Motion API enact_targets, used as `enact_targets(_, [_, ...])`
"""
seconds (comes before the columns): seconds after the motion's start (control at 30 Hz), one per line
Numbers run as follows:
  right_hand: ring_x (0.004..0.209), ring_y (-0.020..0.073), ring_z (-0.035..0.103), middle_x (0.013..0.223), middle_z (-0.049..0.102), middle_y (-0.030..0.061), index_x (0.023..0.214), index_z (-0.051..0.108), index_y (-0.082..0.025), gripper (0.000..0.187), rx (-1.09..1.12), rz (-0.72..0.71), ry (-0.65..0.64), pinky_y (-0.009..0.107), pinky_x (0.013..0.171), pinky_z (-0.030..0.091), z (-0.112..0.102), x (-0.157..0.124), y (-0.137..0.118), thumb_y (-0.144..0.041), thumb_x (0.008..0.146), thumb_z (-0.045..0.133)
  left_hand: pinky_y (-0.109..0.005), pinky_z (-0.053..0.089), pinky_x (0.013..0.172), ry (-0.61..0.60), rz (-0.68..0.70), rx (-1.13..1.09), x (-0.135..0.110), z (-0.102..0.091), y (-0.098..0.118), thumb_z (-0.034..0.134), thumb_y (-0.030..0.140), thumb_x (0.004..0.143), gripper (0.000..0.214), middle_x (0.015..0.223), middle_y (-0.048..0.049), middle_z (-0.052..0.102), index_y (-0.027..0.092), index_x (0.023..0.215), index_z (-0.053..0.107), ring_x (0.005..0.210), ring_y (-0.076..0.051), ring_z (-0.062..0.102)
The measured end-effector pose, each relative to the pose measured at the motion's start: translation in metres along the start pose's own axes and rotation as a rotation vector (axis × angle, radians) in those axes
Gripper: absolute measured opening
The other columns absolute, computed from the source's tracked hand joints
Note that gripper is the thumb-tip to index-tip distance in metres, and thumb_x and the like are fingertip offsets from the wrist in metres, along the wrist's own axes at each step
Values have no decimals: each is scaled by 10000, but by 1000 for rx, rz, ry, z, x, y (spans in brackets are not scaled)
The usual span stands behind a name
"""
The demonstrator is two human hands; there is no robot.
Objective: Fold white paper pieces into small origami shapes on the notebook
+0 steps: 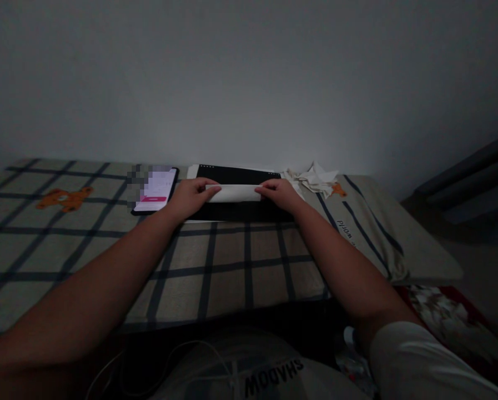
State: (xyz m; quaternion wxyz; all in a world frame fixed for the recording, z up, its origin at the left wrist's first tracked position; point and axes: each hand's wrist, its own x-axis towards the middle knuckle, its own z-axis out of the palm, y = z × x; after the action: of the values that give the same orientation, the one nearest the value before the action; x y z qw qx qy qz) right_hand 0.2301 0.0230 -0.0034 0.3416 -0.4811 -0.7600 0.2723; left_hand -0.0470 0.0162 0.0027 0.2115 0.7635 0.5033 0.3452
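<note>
Evenly pale, narrow white strip (234,193).

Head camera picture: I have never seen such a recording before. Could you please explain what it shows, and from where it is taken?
There is no machine here. A camera worn on a person's head looks forward and down, so you see that person's own bare hands. The left hand and right hand pinch opposite ends of a white strip, perhaps folded paper. Behind it, on a checked cloth, lies a black flat item. To the left is a device with a lit screen; to the right, crumpled pale material.
</note>
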Motion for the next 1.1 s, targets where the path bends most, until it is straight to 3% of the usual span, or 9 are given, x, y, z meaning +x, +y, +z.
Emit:
enact_targets(0.1, [608,120,538,653,643,17,738,691,-143,311,17,-13,10,252,591,392,1,0,-1,-427,812,589,-299,474,686,3,9,10,-1,0,3,534,523,815,427,876,-50,715,177,990,712,735,-182,607])
enact_targets(0.27, [683,138,580,755,677,30,877,690,-155,283,107,-44,50,274,650,434,3,0,-3,-413,777,631,-296,484,694,30,5,15,-3,1,5,516,521,826,425,880,-49,719,176,978,712,752,-185,616])
enact_targets(0.5, [590,112,507,632,625,6,718,676,-146,317,-2,-45,60,249,581,369,2,0,-3,-437,810,590,-304,482,705,23,7,-4,-2,2,5,529,512,826,421,888,-59,718,167,977,716,750,-183,616])
enact_targets(0.83, [542,105,481,572,587,-9,648,652,-157,372,-87,-96,57,237,540,337,3,-1,-3,-449,846,535,-299,465,646,52,48,68,-4,1,6,481,502,837,413,827,-41,707,174,957,702,697,-179,602])
enact_targets(1.0, [685,146,596,734,685,25,746,695,-170,307,-91,-171,93,259,648,425,7,0,-3,-429,840,558,-342,448,751,52,251,312,-5,-4,13,493,424,840,329,898,-67,702,178,914,698,837,-224,613])
enact_targets(1.1, [768,167,632,823,715,40,811,715,-184,283,-78,-200,123,282,716,457,9,0,-5,-430,830,579,-364,423,792,39,317,443,-6,-4,20,467,418,871,336,916,-66,705,201,987,696,879,-234,611])
